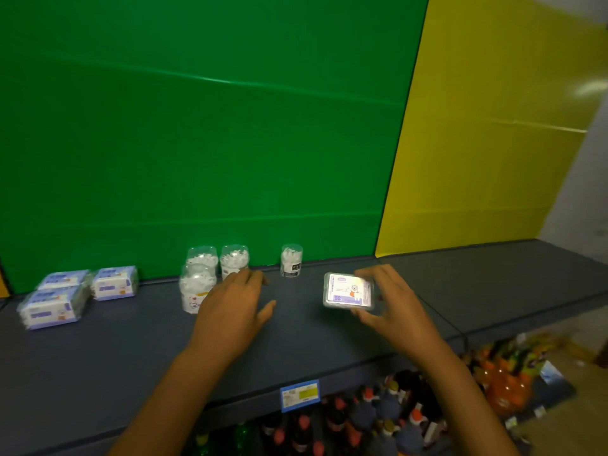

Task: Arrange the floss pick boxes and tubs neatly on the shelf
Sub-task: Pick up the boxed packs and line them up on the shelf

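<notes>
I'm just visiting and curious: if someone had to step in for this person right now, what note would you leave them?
Right hand grips a floss pick box just above the shelf.
Left hand is open, reaching by the tubs and holding nothing.
Done: three boxes grouped at the left; three tubs clustered mid-shelf.
Left: one tub stands apart at the back; likely bring it to the cluster, and set the held box with the other boxes.
</notes>
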Motion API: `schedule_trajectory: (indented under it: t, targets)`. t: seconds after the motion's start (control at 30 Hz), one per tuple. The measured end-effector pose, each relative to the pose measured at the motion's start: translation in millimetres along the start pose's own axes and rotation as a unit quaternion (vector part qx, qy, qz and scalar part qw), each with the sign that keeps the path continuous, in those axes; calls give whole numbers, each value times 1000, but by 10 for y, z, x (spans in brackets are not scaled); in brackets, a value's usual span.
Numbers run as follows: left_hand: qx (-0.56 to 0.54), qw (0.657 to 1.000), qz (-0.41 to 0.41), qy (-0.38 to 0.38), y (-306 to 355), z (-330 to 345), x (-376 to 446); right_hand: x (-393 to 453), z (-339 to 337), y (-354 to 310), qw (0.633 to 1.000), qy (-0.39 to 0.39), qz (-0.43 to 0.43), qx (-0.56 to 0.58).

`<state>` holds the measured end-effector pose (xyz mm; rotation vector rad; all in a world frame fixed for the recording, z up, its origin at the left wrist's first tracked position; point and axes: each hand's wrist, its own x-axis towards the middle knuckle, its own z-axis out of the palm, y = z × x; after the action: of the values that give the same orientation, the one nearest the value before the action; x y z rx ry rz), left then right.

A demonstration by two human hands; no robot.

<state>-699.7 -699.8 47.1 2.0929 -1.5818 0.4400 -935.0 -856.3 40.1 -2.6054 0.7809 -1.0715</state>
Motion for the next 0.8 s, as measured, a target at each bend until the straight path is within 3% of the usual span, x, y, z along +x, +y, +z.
schedule_trajectory:
  t: [0.47,0.8]
  targets:
    - [-22,999,28,8,382,748,1022,517,-101,1021,999,2,32,2]
    - [-22,1000,1,10,317,1246,1774,1192,109,1652,999,-8,33,22]
